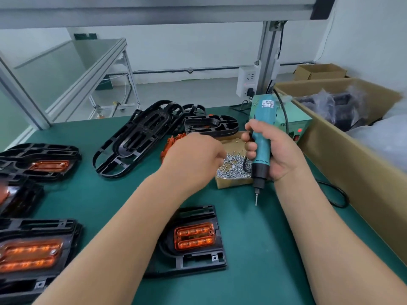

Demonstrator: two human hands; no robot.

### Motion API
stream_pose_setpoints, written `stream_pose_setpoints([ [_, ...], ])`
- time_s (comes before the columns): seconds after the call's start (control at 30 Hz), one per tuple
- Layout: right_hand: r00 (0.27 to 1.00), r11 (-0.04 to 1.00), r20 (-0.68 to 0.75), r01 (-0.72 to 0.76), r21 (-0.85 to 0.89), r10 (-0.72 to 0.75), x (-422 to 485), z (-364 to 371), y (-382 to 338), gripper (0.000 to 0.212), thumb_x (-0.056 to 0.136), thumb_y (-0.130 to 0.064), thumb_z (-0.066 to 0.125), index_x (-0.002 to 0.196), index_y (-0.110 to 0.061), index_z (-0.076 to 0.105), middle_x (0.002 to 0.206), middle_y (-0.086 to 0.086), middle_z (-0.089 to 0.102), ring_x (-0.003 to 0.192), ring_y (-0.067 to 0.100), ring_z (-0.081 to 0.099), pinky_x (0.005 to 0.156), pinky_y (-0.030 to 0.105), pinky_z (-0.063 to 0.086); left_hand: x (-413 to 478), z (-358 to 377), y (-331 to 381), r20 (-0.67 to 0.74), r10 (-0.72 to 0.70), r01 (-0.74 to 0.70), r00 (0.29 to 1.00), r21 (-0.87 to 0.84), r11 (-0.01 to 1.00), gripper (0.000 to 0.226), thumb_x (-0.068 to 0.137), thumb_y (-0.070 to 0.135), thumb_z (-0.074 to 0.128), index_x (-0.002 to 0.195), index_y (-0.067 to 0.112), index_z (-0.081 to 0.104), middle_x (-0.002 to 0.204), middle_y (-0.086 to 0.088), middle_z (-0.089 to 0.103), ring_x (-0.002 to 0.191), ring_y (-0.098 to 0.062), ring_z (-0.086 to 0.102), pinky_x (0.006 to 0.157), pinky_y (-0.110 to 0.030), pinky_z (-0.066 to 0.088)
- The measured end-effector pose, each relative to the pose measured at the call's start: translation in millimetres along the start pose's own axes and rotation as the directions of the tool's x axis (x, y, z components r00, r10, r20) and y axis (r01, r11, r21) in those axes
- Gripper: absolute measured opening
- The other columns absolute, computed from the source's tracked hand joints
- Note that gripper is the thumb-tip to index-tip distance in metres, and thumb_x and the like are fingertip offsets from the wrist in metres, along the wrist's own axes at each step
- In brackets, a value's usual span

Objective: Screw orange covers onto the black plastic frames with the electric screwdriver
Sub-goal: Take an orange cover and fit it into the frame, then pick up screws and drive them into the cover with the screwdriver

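1. Orange cover [195, 236] sits in the black frame [198, 264] nearest you; judge it light, rigid plastic, so steady it by the frame's edge.
2. Your right hand [280, 156] grips the electric screwdriver [262, 150], bit down.
3. Your left hand [196, 154] reaches into the screw box [233, 183]; any pinch is unclear.

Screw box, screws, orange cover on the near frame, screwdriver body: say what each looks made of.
The screw box looks like brown cardboard: matte, with raw-looking edges.
The screws look like metal, likely steel: silvery glints.
The orange cover looks like translucent plastic: glossy, glowing, ribs showing within.
The screwdriver body, held in the right hand, is probably teal plastic: smooth, faint sheen.
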State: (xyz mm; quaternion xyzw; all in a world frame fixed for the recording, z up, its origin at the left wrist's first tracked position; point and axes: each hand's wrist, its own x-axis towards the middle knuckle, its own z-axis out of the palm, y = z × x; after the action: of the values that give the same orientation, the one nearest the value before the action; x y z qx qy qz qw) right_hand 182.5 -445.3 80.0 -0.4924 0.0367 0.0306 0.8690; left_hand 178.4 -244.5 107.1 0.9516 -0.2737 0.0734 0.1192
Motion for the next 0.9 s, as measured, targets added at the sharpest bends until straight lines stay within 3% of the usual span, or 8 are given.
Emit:
stream_pose_setpoints([
  [0.13, 1.000, 1.000, -0.002, 0.018, 0.010, -0.018, 1.4, -0.2, 1.7, 0.011, 0.100, -0.020, 0.064, 0.101, -0.012, 0.057, 0.075, 0.005, 0.064, 0.049, 0.009, 0.053, 0.042, 0.020, 0.047, 30.7, 17.2, 11.1, 0.196, 0.111, -0.159, 0.974, 0.247, 0.956, 0.018, 0.097, 0.041, 0.064, 0.101, 0.032, 0.078, 0.077, 0.010, 0.053, 0.100, -0.024, 0.051, 0.077, -0.038, 0.033],
  [0.27, 1.000, 1.000, -0.007, 0.029, -0.005, -0.029, 2.6, 0.2, 2.7, 0.012, 0.102, -0.019, 0.064, 0.105, -0.011, 0.055, 0.075, 0.005, 0.065, 0.050, 0.009, 0.053, 0.042, 0.020, 0.047, 44.4, 24.3, 13.3, 0.308, 0.087, -0.165, 0.947, 0.236, 0.958, 0.013, 0.092, 0.035, 0.069, 0.085, 0.024, 0.071, 0.075, 0.006, 0.055, 0.087, -0.025, 0.055, 0.077, -0.038, 0.027],
  [0.33, 0.999, 0.999, -0.008, 0.038, -0.008, -0.038, 2.6, 0.3, 2.8, 0.014, 0.101, -0.019, 0.064, 0.107, -0.011, 0.054, 0.076, 0.005, 0.065, 0.050, 0.009, 0.053, 0.043, 0.020, 0.048, 45.8, 26.3, 12.2, 0.307, 0.080, -0.144, 0.948, 0.193, 0.971, 0.014, 0.092, 0.029, 0.068, 0.079, 0.022, 0.066, 0.073, 0.005, 0.053, 0.082, -0.024, 0.052, 0.076, -0.039, 0.026],
  [0.4, 0.999, 0.999, -0.010, 0.044, -0.005, -0.044, 2.7, 0.0, 3.0, 0.014, 0.101, -0.018, 0.064, 0.107, -0.011, 0.054, 0.076, 0.006, 0.065, 0.050, 0.009, 0.053, 0.043, 0.020, 0.048, 44.1, 27.6, 10.7, 0.304, 0.074, -0.119, 0.950, 0.134, 0.984, 0.007, 0.093, 0.027, 0.067, 0.089, 0.024, 0.072, 0.077, 0.006, 0.055, 0.086, -0.024, 0.053, 0.080, -0.041, 0.031],
  [0.53, 0.998, 0.998, -0.014, 0.064, 0.014, -0.064, 3.1, 0.9, 3.6, 0.022, 0.099, -0.017, 0.066, 0.112, -0.009, 0.051, 0.076, 0.006, 0.065, 0.049, 0.009, 0.053, 0.043, 0.021, 0.048, 36.4, 30.8, 4.8, 0.279, 0.069, -0.082, 0.958, 0.036, 0.996, 0.011, 0.095, 0.029, 0.068, 0.101, 0.030, 0.076, 0.100, 0.006, 0.068, 0.102, -0.026, 0.062, 0.089, -0.042, 0.047],
  [0.73, 0.996, 0.996, -0.009, 0.091, 0.023, -0.091, 4.0, 1.8, 5.1, 0.042, 0.088, -0.019, 0.072, 0.120, -0.010, 0.046, 0.076, 0.006, 0.065, 0.049, 0.010, 0.052, 0.042, 0.022, 0.047, 29.4, 35.2, -0.1, 0.211, 0.071, -0.056, 0.975, -0.075, 0.996, 0.008, 0.094, 0.036, 0.071, 0.101, 0.039, 0.074, 0.093, 0.012, 0.062, 0.107, -0.023, 0.060, 0.089, -0.040, 0.045],
  [0.83, 0.994, 0.994, -0.019, 0.105, 0.028, -0.104, 5.0, 1.4, 5.5, 0.044, 0.087, -0.019, 0.072, 0.121, -0.010, 0.045, 0.076, 0.006, 0.065, 0.048, 0.010, 0.052, 0.042, 0.022, 0.047, 27.7, 35.3, 0.0, 0.173, 0.052, -0.032, 0.984, -0.117, 0.993, 0.008, 0.097, 0.031, 0.066, 0.095, 0.038, 0.067, 0.087, 0.012, 0.061, 0.105, -0.024, 0.059, 0.089, -0.041, 0.043],
  [0.9, 0.993, 0.992, -0.031, 0.119, 0.034, -0.118, 5.8, 0.3, 5.8, 0.042, 0.091, -0.017, 0.070, 0.123, -0.009, 0.044, 0.076, 0.007, 0.064, 0.049, 0.010, 0.052, 0.043, 0.021, 0.047, 27.2, 35.1, -1.1, 0.136, 0.033, -0.012, 0.990, -0.147, 0.989, 0.008, 0.100, 0.029, 0.062, 0.099, 0.035, 0.068, 0.090, 0.010, 0.068, 0.104, -0.023, 0.061, 0.096, -0.043, 0.043],
])
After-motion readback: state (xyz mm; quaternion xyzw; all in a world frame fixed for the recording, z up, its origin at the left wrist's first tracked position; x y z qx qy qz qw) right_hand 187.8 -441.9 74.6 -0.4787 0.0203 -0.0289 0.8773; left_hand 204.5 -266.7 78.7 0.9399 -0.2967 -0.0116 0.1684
